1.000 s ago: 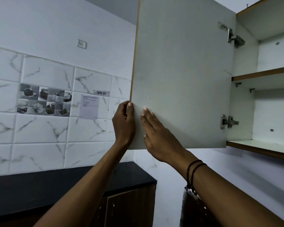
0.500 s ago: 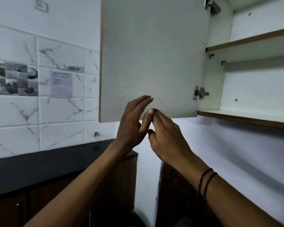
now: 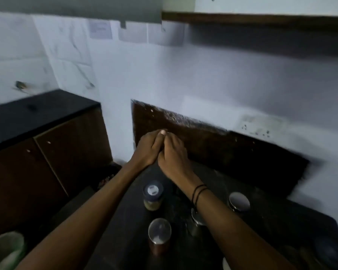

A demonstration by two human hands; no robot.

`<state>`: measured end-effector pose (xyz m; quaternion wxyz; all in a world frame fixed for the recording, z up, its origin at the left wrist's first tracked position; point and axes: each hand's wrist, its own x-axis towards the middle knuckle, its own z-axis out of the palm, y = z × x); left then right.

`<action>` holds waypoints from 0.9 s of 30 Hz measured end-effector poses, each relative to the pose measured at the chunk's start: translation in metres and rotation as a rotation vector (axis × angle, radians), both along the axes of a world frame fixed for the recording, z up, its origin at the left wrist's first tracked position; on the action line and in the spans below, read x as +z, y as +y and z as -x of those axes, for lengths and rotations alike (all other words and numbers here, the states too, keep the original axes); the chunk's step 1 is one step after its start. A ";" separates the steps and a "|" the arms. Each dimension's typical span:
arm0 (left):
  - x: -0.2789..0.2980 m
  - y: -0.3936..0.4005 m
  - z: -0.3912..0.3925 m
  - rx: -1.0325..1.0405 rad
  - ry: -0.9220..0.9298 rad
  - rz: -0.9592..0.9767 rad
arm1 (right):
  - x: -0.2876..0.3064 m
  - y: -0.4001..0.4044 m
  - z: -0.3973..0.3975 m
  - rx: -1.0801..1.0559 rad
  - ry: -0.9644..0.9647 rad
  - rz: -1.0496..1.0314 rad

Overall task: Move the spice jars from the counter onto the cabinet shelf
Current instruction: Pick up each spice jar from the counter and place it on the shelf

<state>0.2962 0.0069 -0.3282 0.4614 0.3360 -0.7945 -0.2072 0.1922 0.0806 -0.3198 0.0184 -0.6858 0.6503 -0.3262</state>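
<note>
Three jars are seen standing upright on the dark table (image 3: 129, 227), none of them touched. The jar with the dark lid (image 3: 153, 194), bearing a pale round label on top and yellowish contents below, stands nearest the wall. Closer to the camera, the jar with the shiny lid (image 3: 159, 235) and reddish-brown contents is placed just in front of it. A third jar with a silver lid (image 3: 239, 202) is set well apart to the right, beyond the right forearm. Something metallic is partly hidden under the right wrist and cannot be made out through the blur.

Above the jars, the left hand (image 3: 146, 150) and the right hand (image 3: 173, 153) are held pressed together side by side, fingers pointing toward the wall, with nothing held between them. Two thin dark bands (image 3: 198, 192) are worn on the right wrist.

The cabinet shelf (image 3: 252, 21) is seen at the top right as a brown edge, high above the table. A dark panel (image 3: 213, 145) is fixed to the white wall behind the hands. A lower black-topped cabinet (image 3: 43, 137) stands to the left, and a pale green bowl (image 3: 5, 250) is visible at the bottom left corner.
</note>
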 end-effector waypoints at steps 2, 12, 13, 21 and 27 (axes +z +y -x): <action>-0.035 0.000 0.009 -0.034 -0.074 -0.039 | -0.036 0.005 0.007 -0.038 -0.037 -0.105; -0.161 0.003 0.006 -0.013 -0.390 -0.175 | -0.149 0.005 0.004 -0.052 -0.281 -0.513; -0.169 0.002 0.002 0.007 -0.439 -0.164 | -0.157 0.004 0.001 -0.056 -0.286 -0.551; -0.217 -0.017 -0.010 0.045 -0.573 -0.456 | -0.200 -0.011 -0.010 -0.092 -0.220 -0.716; -0.225 -0.019 -0.004 0.132 -0.372 -0.575 | -0.215 -0.014 -0.011 -0.075 -0.204 -0.678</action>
